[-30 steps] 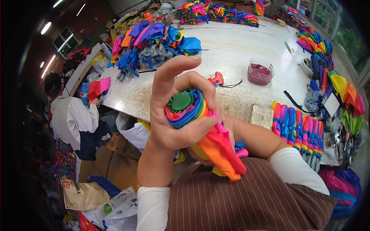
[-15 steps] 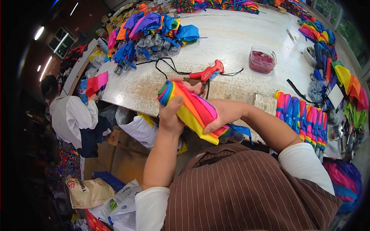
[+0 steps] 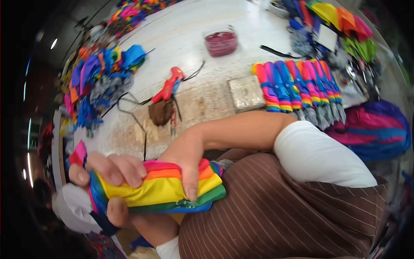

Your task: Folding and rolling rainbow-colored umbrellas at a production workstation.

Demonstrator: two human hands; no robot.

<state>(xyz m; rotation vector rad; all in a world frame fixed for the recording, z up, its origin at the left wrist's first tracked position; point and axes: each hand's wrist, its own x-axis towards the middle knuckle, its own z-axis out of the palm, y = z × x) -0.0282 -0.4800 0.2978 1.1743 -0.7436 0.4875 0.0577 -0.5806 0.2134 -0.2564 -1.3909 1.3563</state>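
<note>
A rolled rainbow folding umbrella (image 3: 159, 187) lies across both my hands, held close to my striped apron. My left hand (image 3: 114, 168) is wrapped round its left end, fingers over the top and thumb below. Nearer its other end, my right hand (image 3: 186, 151) grips it with the thumb pressed on the yellow and orange cloth; its other fingers are hidden behind the roll. Grey material shows at the end by the apron. Beyond my hands, a red-handled tool (image 3: 167, 86) with a black cord lies on the worn table, touching a brown lump (image 3: 161, 113).
Several rolled rainbow umbrellas (image 3: 297, 88) lie in a row to the right, next to a flat block (image 3: 246, 93). A clear tub of dark red contents (image 3: 221, 42) stands farther back. A heap of colourful umbrellas (image 3: 101, 82) is at left; a co-worker (image 3: 75, 207) is beyond my left hand.
My view has turned to the right. Both hands have brought the umbrella nearer my body and turned it closer to level, with more yellow and green cloth showing.
</note>
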